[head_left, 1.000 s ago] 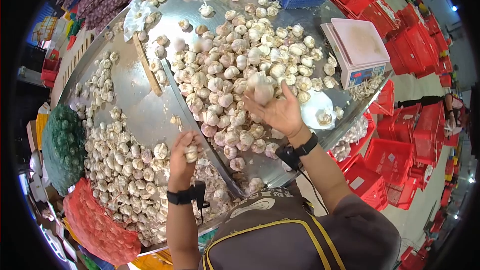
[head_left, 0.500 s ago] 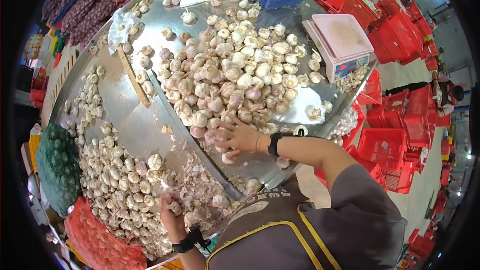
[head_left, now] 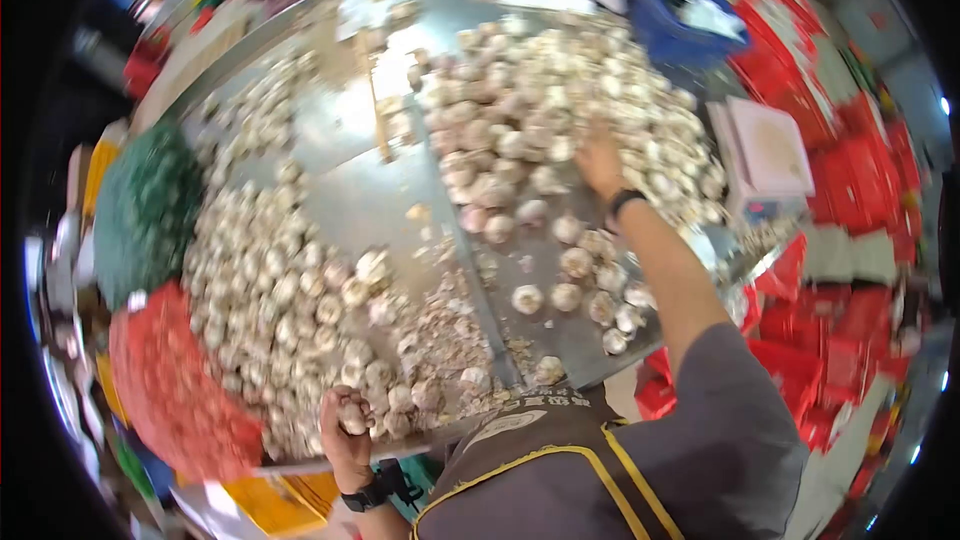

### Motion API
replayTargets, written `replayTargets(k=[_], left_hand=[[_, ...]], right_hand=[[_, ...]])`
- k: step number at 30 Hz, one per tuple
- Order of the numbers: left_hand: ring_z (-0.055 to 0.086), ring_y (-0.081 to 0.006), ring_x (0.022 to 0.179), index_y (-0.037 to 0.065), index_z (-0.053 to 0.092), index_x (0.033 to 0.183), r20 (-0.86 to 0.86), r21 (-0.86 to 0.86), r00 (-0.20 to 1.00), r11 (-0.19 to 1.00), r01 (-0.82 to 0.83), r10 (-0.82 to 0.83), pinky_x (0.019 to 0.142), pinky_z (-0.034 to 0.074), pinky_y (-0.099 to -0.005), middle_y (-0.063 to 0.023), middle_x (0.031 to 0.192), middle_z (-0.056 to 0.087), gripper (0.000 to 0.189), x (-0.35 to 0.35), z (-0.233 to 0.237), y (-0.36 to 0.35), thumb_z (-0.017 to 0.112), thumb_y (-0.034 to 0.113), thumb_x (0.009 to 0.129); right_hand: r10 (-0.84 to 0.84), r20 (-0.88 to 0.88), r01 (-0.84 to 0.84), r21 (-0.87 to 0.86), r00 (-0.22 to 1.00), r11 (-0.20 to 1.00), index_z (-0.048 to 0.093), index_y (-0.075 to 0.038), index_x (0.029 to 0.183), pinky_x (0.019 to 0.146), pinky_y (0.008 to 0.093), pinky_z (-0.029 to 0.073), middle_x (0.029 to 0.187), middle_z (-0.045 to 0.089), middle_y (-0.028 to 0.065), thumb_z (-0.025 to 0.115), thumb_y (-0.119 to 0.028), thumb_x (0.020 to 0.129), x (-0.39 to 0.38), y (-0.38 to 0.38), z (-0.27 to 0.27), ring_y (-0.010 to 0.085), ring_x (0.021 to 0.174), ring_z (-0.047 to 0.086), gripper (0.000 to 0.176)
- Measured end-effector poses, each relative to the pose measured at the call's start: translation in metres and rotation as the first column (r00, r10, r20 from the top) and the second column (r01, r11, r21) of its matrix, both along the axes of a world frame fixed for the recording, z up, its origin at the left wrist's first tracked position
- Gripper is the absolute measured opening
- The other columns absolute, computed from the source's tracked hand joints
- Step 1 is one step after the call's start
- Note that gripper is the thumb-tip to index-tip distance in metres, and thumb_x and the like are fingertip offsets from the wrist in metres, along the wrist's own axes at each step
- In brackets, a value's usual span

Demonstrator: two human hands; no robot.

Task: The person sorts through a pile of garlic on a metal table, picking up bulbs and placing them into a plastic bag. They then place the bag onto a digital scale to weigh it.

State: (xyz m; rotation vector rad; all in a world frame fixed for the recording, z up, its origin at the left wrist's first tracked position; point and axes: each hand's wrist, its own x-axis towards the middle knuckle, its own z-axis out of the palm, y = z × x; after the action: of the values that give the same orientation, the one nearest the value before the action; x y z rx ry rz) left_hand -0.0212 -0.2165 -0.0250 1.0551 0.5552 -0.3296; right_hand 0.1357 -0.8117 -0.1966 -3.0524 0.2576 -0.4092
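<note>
My left hand (head_left: 341, 445) is closed around a garlic bulb (head_left: 352, 414) at the table's near edge, palm turned up. Beside it spreads a heap of trimmed-looking garlic bulbs (head_left: 270, 290), with loose skins (head_left: 440, 330) to its right. My right hand (head_left: 600, 158) reaches across the metal table into the larger garlic pile (head_left: 520, 130), touching bulbs. Motion blur smears its fingers, and their tips are lost among the garlic. Several separate bulbs (head_left: 576, 262) lie between that pile and my body. A metal strip (head_left: 462, 250) divides the two heaps.
A pink-topped scale (head_left: 772, 148) stands at the right rim, and a blue basket (head_left: 672, 25) sits at the back. Green (head_left: 148, 210) and red (head_left: 180, 380) net sacks line the left edge. A wooden stick (head_left: 377, 105) lies on the metal. Red crates (head_left: 850, 170) stand beyond the right side.
My right hand has moved forward, farther into the large pile. Several bulbs now lie spread nearer me. My left hand keeps its garlic bulb. The view has turned, shifting the table.
</note>
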Motion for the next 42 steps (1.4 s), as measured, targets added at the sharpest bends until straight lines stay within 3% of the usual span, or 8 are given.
replayTargets(k=[8, 10, 18, 22, 33, 35, 39, 42], left_hand=[[0.06, -0.0189, 0.07, 0.003, 0.059, 0.11, -0.181, -0.005, 0.872, 0.886, -0.463, 0.455, 0.052, 0.047, -0.0263, -0.0074, 0.091, 0.063, 0.028, -0.139, -0.029, 0.163, 0.059, 0.024, 0.092], [0.058, -0.018, 0.069, 0.002, 0.058, 0.113, -0.174, -0.014, 0.806, 0.817, -0.576, 0.565, 0.052, 0.045, -0.0251, -0.0068, 0.09, 0.062, 0.031, -0.159, -0.024, 0.186, 0.058, 0.026, 0.092], [0.055, -0.0259, 0.091, 0.0, 0.055, 0.119, 0.047, -0.448, 0.777, 0.708, -0.546, 0.628, 0.071, 0.046, -0.0324, -0.0143, 0.109, 0.059, 0.048, -0.146, -0.027, 0.204, 0.056, 0.022, 0.077], [0.054, -0.0258, 0.091, 0.001, 0.056, 0.115, 0.129, -0.492, 0.778, 0.721, -0.488, 0.615, 0.07, 0.046, -0.0319, -0.0141, 0.11, 0.057, 0.047, -0.121, -0.017, 0.194, 0.055, 0.025, 0.074], [0.056, -0.016, 0.069, 0.001, 0.06, 0.101, 0.222, -0.284, 0.892, 0.902, -0.327, 0.393, 0.061, 0.046, -0.0265, -0.0071, 0.081, 0.061, 0.041, -0.113, -0.03, 0.234, 0.05, 0.04, 0.094], [0.058, -0.0142, 0.071, -0.001, 0.061, 0.103, 0.346, 0.094, 0.792, 0.821, -0.563, 0.503, 0.062, 0.048, -0.027, -0.007, 0.084, 0.061, 0.037, -0.132, -0.017, 0.278, 0.051, 0.034, 0.096], [0.063, -0.0272, 0.098, -0.003, 0.05, 0.123, 0.429, -0.059, 0.197, 0.246, -0.968, 0.882, 0.092, 0.05, -0.0369, -0.0166, 0.113, 0.062, 0.047, -0.212, -0.023, 0.432, 0.052, 0.035, 0.094], [0.062, -0.0247, 0.104, -0.002, 0.05, 0.123, 0.347, 0.338, 0.108, -0.017, -0.941, 0.932, 0.094, 0.05, -0.0362, -0.0154, 0.115, 0.061, 0.041, -0.238, -0.06, 0.487, 0.053, 0.027, 0.095]], right_hand=[[-0.062, 0.317, -0.049, 0.331, 0.946, 0.942, 0.045, -0.001, 0.136, 0.109, 0.0438, 0.031, 0.136, 0.049, 0.0202, 0.062, -0.011, 0.087, -0.032, 0.069, 0.035, 0.0362, 0.13, 0.04, 0.053], [-0.187, 0.247, -0.096, 0.807, 0.951, 0.583, 0.044, -0.002, 0.137, 0.102, 0.0385, 0.04, 0.134, 0.051, 0.0159, 0.063, -0.012, 0.089, -0.047, 0.107, 0.027, 0.0286, 0.127, 0.046, 0.053], [0.26, -0.001, -0.046, 0.984, 0.966, 0.174, 0.053, -0.003, 0.13, 0.092, 0.0292, 0.046, 0.123, 0.058, 0.0078, 0.057, -0.006, 0.093, -0.082, 0.325, 0.054, 0.0171, 0.108, 0.058, 0.037], [0.729, -0.032, -0.174, 0.963, 0.684, 0.205, 0.057, -0.003, 0.123, 0.089, 0.0277, 0.048, 0.113, 0.064, 0.0066, 0.057, -0.006, 0.092, -0.113, 0.44, 0.104, 0.0143, 0.103, 0.061, 0.031], [0.933, -0.153, -0.199, 0.954, 0.327, 0.226, 0.059, -0.004, 0.119, 0.085, 0.0319, 0.051, 0.105, 0.067, 0.0117, 0.06, -0.008, 0.089, -0.147, 0.532, 0.126, 0.0222, 0.095, 0.066, 0.03], [0.918, -0.188, -0.218, 0.937, 0.349, 0.274, 0.06, -0.004, 0.119, 0.085, 0.0324, 0.051, 0.106, 0.067, 0.0118, 0.06, -0.009, 0.089, -0.145, 0.524, 0.122, 0.0225, 0.095, 0.066, 0.03], [0.874, -0.296, -0.191, 0.901, 0.384, 0.389, 0.059, -0.006, 0.12, 0.085, 0.0339, 0.051, 0.109, 0.067, 0.0119, 0.061, -0.012, 0.089, -0.142, 0.509, 0.12, 0.0234, 0.097, 0.066, 0.032], [0.821, -0.299, -0.173, 0.888, 0.487, 0.426, 0.06, -0.007, 0.118, 0.086, 0.0366, 0.05, 0.109, 0.066, 0.0123, 0.063, -0.013, 0.086, -0.136, 0.511, 0.117, 0.0271, 0.097, 0.065, 0.032]])
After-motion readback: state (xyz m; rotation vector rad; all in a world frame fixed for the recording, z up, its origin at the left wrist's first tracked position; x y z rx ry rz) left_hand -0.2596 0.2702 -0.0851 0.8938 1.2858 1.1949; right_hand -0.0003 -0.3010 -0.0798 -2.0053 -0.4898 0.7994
